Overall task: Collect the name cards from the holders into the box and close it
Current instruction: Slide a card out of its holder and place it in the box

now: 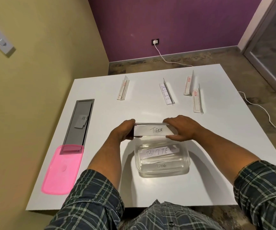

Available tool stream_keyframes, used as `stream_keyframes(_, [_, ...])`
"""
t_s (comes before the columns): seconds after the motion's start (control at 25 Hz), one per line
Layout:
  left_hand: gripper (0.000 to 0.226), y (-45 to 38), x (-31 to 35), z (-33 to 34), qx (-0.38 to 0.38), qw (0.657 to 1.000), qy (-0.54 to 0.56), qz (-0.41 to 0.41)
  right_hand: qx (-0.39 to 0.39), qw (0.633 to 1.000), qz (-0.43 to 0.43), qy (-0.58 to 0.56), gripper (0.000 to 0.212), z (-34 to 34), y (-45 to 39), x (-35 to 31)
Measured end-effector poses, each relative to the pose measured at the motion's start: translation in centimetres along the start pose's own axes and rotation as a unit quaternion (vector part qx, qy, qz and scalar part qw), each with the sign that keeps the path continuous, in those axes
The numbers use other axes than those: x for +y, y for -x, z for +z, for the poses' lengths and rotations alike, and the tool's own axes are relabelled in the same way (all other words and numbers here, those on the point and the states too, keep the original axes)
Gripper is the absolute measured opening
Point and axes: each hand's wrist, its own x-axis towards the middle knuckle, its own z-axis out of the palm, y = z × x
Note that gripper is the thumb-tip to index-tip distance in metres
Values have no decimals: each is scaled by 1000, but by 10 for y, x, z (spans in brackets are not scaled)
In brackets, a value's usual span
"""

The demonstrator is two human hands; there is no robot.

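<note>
Held over the open box, between both hands: a clear acrylic tent-shaped card holder (153, 130) with a white paper name card marked TIGER (156, 130) still inside it. Left hand (124, 130) curled round the holder's left end, fingers wrapped behind it; right hand (182, 128) closed over the right end, thumb below and fingers on top. Directly beneath, near the front of the white surface (233, 146), stood the clear rectangular plastic box (162, 159), lid off, already holding at least two white cards, one reading BUTTE… (158, 152) and one reading DOG (160, 165). Judged roughly midway: some cards collected, the TIGER card not yet pulled free. Farther back, one clear holder with a handwritten card (166, 93) still loaded, its lettering seen sideways. Three other clear holders (123, 88) (189, 85) (197, 101) showed only red-printed inserts, seemingly emptied of handwritten cards, though hard to tell for sure. Translucent pink plastic lid (62, 170) lay flat at the left of the surface, well apart from the box, overlapping the near end of a grey recessed cable tray (79, 120). Left to do, by this reckoning: draw out TIGER, fetch the last handwritten card, fit the pink lid.
</note>
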Motion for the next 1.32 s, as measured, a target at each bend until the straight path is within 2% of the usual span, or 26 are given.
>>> stream_keyframes(0.08, [20,6,-9,5,-31,999,-36,-25,-34,999,-15,-9,62,0,9,-4])
stream_keyframes(0.24, [23,9,-21,11,-44,973,-224,-39,-77,996,-48,-10,60,7,25,-7])
stream_keyframes(0.4, [39,7,-24,16,-24,961,-277,2,-109,993,-37,30,60,13,27,-17])
stream_keyframes(0.56, [36,2,-31,25,-24,933,-356,52,-153,985,-15,82,56,25,22,-32])
stream_keyframes(0.64, [32,-2,-37,31,-34,899,-431,73,-168,980,6,103,57,34,19,-40])
stream_keyframes(0.72, [28,-3,-42,38,-29,844,-528,95,-179,976,37,122,59,40,16,-46])
stream_keyframes(0.84, [35,-3,-49,51,-4,776,-620,120,-190,965,68,168,57,47,12,-52])
stream_keyframes(1.12, [24,-8,-63,61,26,704,-690,167,-230,951,89,189,41,66,6,-55])
stream_keyframes(1.32, [28,-15,-65,63,40,655,-733,178,-254,945,82,187,30,63,4,-45])
